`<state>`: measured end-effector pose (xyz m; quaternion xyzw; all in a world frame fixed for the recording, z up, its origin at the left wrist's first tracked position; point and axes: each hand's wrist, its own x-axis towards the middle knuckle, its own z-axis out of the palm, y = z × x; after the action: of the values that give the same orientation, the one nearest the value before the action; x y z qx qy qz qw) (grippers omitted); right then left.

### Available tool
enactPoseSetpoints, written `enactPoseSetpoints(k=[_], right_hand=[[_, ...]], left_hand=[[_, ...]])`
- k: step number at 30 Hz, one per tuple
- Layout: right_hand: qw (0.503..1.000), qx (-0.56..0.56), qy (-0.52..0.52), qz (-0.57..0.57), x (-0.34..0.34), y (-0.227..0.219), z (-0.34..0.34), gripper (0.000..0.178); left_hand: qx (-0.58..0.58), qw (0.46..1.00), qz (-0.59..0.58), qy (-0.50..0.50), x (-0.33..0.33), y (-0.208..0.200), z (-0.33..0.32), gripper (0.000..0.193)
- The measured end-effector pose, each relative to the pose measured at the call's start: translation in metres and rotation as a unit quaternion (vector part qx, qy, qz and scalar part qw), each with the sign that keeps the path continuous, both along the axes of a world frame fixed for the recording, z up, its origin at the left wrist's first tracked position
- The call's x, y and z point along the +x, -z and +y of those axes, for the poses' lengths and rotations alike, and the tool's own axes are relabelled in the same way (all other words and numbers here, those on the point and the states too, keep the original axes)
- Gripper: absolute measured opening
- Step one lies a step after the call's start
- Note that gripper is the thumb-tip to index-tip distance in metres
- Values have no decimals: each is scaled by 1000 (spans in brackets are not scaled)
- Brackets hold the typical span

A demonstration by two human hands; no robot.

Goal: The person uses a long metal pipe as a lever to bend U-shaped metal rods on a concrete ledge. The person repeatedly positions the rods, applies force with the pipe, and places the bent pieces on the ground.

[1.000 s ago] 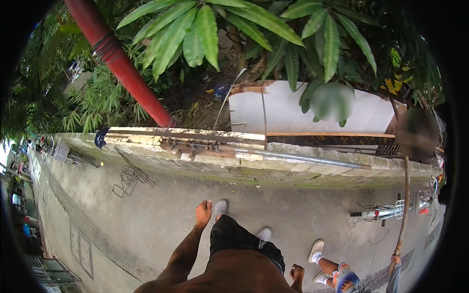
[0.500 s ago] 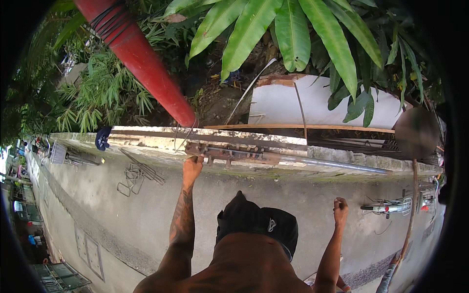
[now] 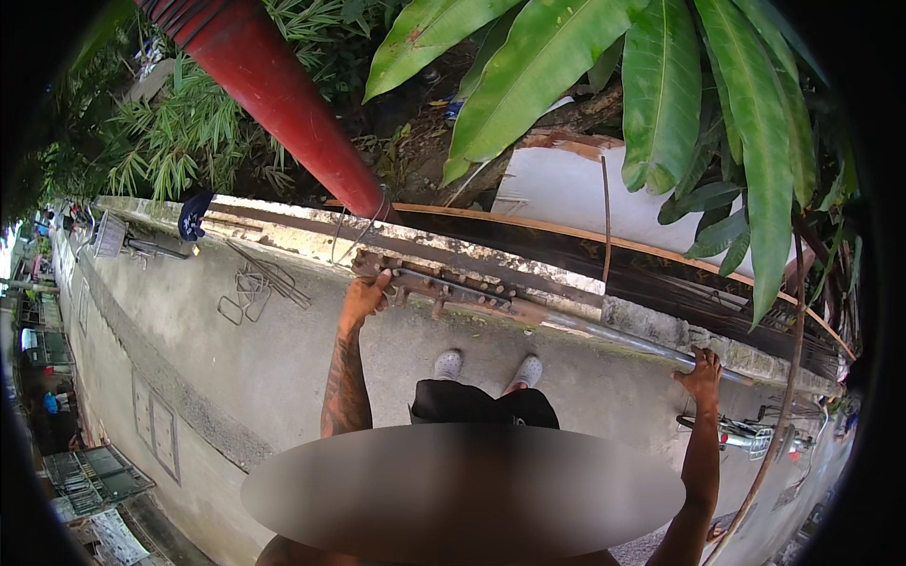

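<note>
A rusty metal bar with several upright pegs (image 3: 439, 304) lies along the top of a low wall. Among the pegs runs a thin grey metal rod (image 3: 453, 289). At the rod's left end my left hand (image 3: 361, 298) is closed, its thumb and fingers pinching there; the fingers partly hide the grip. A long silver metal pipe (image 3: 623, 334) continues from the bar's right side along the wall. My right hand (image 3: 700, 379) has its fingers over this pipe near the far right end, with the thumb below it.
A thick red pole (image 3: 302, 123) slants down behind the wall (image 3: 528, 259). Broad green leaves (image 3: 552, 71) hang overhead. Bent metal rods (image 3: 260, 288) lie on the concrete left of me. A bicycle (image 3: 755, 439) stands at the right, by a thin wooden stick (image 3: 788, 396).
My right hand has moved up and right from free air onto the pipe. My left hand stays at the rod's left end. The view has tilted, and my shoes now show.
</note>
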<state>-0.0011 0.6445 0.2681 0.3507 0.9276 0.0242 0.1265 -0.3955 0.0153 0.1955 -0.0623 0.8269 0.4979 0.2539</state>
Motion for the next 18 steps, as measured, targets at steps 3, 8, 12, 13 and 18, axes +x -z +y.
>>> enactPoseSetpoints(k=[3, 8, 12, 13, 18], right_hand=[[996, -55, -10, -72, -3, 6, 33, 69], [994, -86, -56, -40, 13, 55, 81, 56], [985, -156, -64, 21, 38, 72, 114, 50], [991, -71, -112, -26, 59, 88, 132, 51], [990, -65, -122, -24, 36, 84, 116, 48]], left_hand=[[24, 999, -33, 14, -9, -7, -4, 43], [7, 998, -52, 44, -15, -4, -14, 48], [-64, 993, -38, 93, -17, -32, 8, 59], [-79, 989, -39, 120, -22, -24, 14, 60], [-152, 975, -42, 157, -27, -25, -2, 64]])
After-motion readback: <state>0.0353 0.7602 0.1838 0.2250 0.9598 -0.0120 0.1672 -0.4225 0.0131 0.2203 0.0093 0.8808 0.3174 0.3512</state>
